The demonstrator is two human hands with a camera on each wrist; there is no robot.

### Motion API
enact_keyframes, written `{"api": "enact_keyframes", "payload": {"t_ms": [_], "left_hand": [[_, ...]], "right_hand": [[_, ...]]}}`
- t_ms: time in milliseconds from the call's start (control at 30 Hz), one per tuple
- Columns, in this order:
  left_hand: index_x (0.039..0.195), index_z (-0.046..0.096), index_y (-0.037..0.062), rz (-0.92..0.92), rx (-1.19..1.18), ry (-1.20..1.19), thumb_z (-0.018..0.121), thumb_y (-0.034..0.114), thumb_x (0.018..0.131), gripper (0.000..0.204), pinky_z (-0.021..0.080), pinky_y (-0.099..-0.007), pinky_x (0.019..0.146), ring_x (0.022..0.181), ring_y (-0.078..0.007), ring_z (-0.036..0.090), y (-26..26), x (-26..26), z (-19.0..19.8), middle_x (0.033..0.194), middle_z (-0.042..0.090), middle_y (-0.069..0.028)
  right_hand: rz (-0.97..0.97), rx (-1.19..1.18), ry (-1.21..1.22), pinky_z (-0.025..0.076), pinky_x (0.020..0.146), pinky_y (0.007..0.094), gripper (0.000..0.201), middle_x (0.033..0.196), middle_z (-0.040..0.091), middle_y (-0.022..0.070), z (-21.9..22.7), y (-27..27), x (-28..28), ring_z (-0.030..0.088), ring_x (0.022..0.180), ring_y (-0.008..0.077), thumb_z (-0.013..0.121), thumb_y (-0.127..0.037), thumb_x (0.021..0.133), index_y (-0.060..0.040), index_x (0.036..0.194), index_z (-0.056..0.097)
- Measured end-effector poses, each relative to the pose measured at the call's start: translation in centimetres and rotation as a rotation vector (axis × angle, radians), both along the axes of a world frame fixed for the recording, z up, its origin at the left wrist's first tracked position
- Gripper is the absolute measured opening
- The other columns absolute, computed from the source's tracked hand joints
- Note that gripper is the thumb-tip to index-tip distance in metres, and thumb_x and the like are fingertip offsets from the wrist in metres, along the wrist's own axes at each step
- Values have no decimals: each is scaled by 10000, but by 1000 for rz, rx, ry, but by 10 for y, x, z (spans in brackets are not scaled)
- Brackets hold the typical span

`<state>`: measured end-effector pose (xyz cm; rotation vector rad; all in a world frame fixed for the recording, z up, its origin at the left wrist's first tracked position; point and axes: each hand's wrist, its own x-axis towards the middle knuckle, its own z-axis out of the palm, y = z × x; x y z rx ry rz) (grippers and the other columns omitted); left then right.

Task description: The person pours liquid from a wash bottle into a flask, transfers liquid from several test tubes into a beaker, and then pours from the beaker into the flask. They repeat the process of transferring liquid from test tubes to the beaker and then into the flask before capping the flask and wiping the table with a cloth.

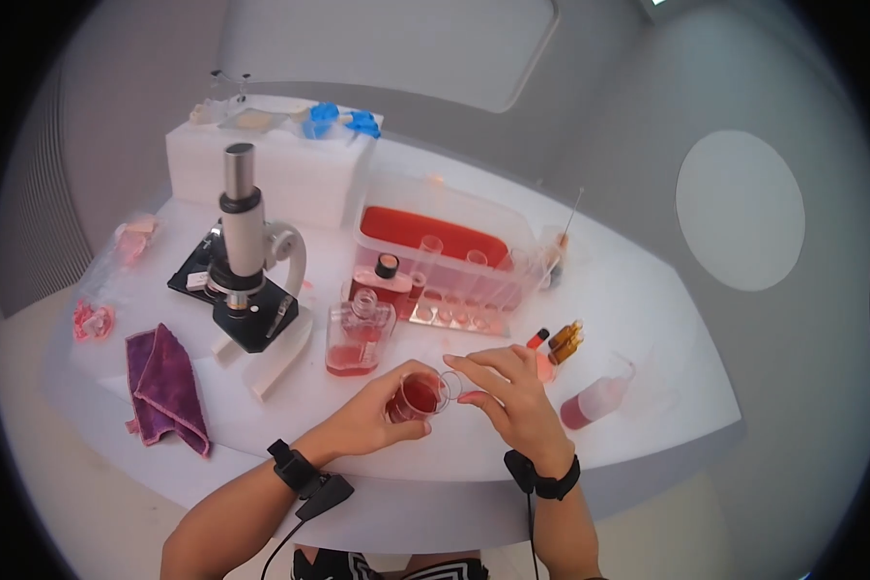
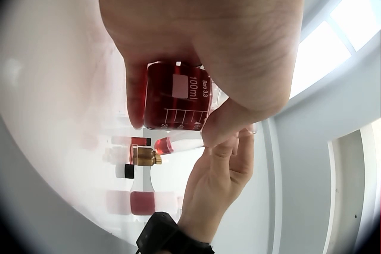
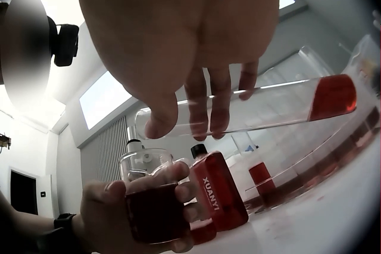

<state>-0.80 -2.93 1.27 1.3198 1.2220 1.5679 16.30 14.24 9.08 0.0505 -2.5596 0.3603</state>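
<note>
In the head view the left hand grips a glass beaker of dark red liquid, fingers and thumb around its sides. The left wrist view shows the 100ml print on this beaker. Just right of it, the right hand holds a glass test tube by its mouth end, thumb on one side and fingers on the other. In the right wrist view the tube lies nearly level, with red liquid at its closed end and its mouth toward the beaker.
Beyond the hands stand a clear bottle, a black-capped bottle, a test tube rack and a tub of red liquid. Left are a microscope and purple cloth; right, amber vials and a spouted bottle.
</note>
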Motion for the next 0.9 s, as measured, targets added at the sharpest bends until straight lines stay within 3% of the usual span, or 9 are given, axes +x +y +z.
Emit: {"api": "enact_keyframes", "payload": {"t_ms": [67,167,333,667,733,900], "left_hand": [[1367,523,36,-19,-32,2,772,15,886,543,468,-326,1074,1192,-155,588,0,0,-1,1264,604,-69],[1391,519,37,-41,-75,10,775,16,884,568,476,-323,1060,1182,-152,591,0,2,-2,1255,609,-70],[1399,523,43,-61,-134,-3,785,34,878,583,480,-326,1052,1167,-154,595,0,5,0,1252,610,-67],[1426,516,42,-48,-167,-10,798,42,853,639,466,-334,1075,1205,-173,586,0,6,-2,1280,598,-64],[1431,516,41,-46,-171,-8,800,44,850,646,465,-334,1075,1206,-173,586,-1,7,1,1286,599,-66],[1445,514,39,-53,-172,-6,806,48,843,669,463,-334,1079,1208,-173,588,-1,7,0,1300,603,-71]], "right_hand": [[-6,54,-20,383,1044,488,538,1096,648,18,-8,1,1,630,1052,207,810,-157,865,-188,1390,696],[-21,83,-29,360,1038,450,520,1107,668,48,-6,-3,4,626,1071,225,809,-116,843,-148,1353,718],[-63,132,8,359,1039,477,594,1072,654,9,-10,-5,6,624,1055,206,855,-105,769,-207,1342,735],[-72,118,-7,361,1023,463,537,1069,654,2,-10,-7,10,613,1049,200,817,-109,805,-222,1325,749],[-65,131,-47,365,1056,470,523,1101,621,24,-9,-6,11,580,1095,218,753,-95,852,-241,1353,724],[-83,165,-13,362,1027,450,536,1079,633,18,-10,-7,10,585,1068,215,766,-84,819,-237,1332,743]]}}
